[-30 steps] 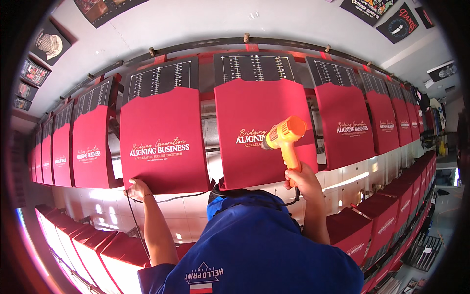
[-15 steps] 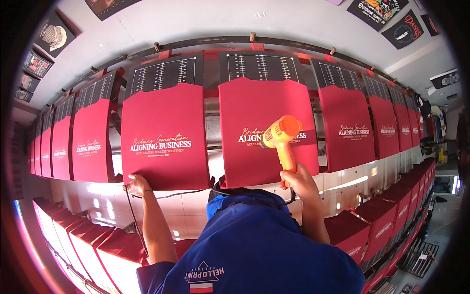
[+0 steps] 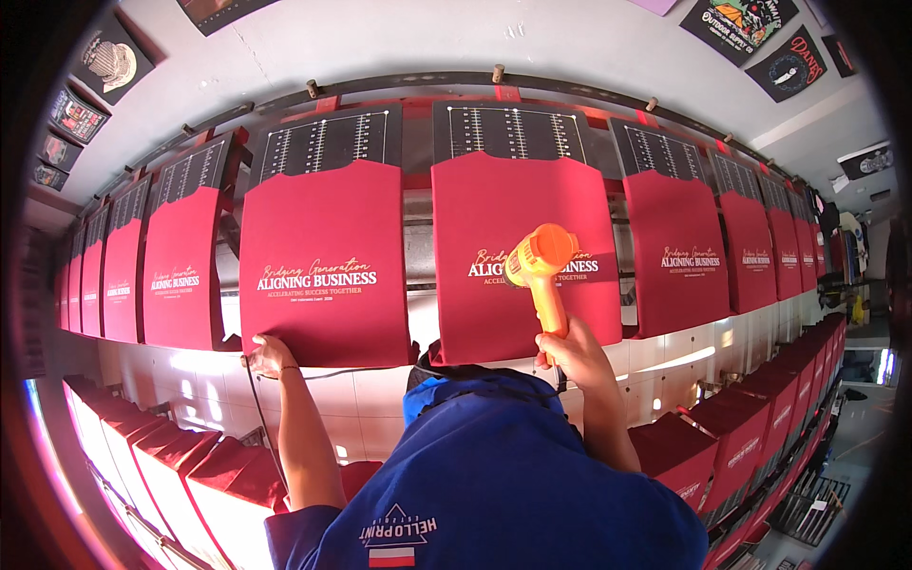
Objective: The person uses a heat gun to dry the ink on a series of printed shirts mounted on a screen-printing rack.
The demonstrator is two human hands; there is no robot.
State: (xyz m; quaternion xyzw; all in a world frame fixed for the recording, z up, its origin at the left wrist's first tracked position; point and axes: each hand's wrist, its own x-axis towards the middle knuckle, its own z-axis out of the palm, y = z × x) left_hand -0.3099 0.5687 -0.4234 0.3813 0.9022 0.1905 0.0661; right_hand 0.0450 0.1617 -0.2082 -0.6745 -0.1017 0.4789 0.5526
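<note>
The right hand (image 3: 578, 353) is closed around the handle of an orange heat gun (image 3: 546, 255), which it holds over a red shirt (image 3: 475, 214) just right of centre, the nozzle aimed down and leftward at the print (image 3: 484, 270) and hiding part of it. That shirt lies over a black board (image 3: 513, 130) whose ruled upper end shows above the neckline. The left hand (image 3: 272, 355) is at the lower left corner of the left shirt (image 3: 323, 223), the next one along; a black cord (image 3: 258, 408) runs down from it, but whether the fingers grip the cord, the cloth or both I cannot tell. The step in hand looks like warming or drying the print on the shirt under the gun. From here, the next move seems to call for a slow, even sweep along the lettering, the nozzle clear of the cloth so no spot overheats, and enough slack in the cord that it neither tugs the gun nor drags over the left shirt, whose own print (image 3: 316, 278) lies fully exposed.
</note>
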